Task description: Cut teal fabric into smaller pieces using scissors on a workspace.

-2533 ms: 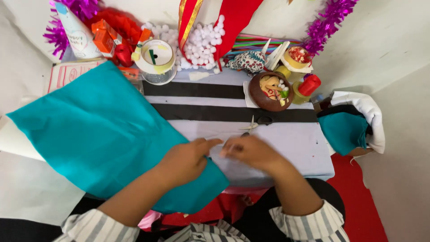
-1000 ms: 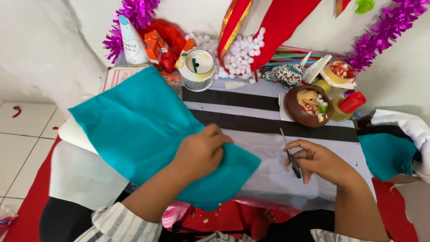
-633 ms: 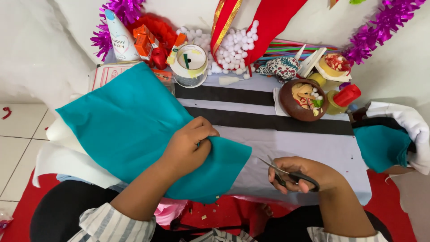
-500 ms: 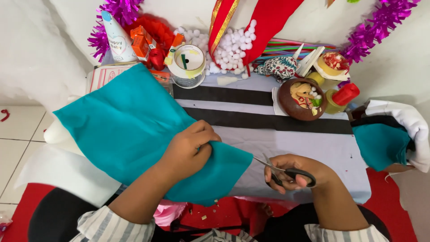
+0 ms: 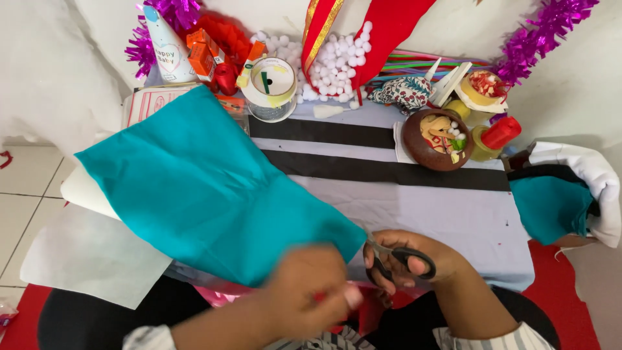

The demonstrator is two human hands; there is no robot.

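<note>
Scissors [image 5: 398,259] — one black-handled pair — are gripped by right hand [image 5: 414,262], fingers through loops; one teal cloth [image 5: 207,188] lies by blurred left hand [image 5: 304,298] — finger state indiscernible.

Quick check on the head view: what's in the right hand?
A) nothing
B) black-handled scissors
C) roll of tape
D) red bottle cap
B. The right hand has its fingers through the black loops of the scissors, at the corner of the teal fabric; the left hand is blurred just below that fabric's edge.
</note>
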